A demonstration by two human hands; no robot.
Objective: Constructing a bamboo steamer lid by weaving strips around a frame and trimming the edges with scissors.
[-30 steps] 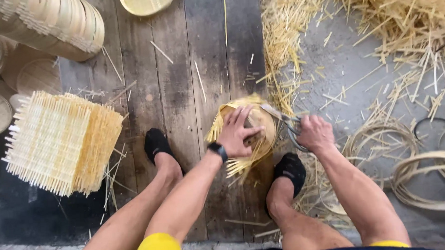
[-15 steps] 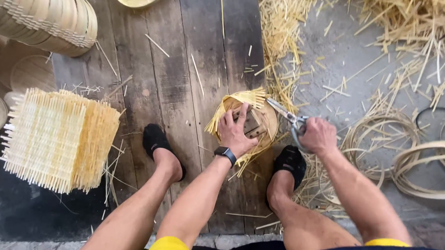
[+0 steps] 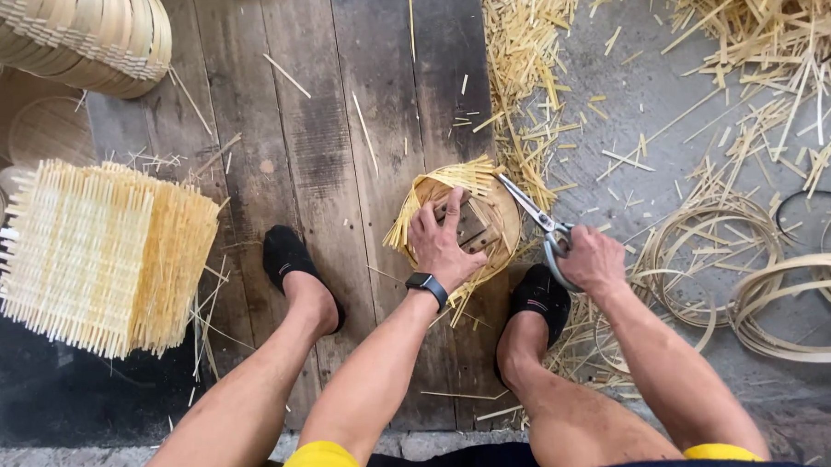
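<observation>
Seen from above, two hands trim a woven bamboo piece
Right hand (image 3: 590, 262) grips scissors (image 3: 536, 218), blades at the round weave's (image 3: 488, 187) edge; left hand (image 3: 442, 244) presses a wooden block (image 3: 472, 224) onto it, on floor planks (image 3: 321, 154) between the feet, beside bamboo offcuts (image 3: 529, 64)

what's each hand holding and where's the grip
The right hand holds scissors by the handle loops. The left hand presses flat on a wooden block atop the round woven piece, not gripping it.
</observation>
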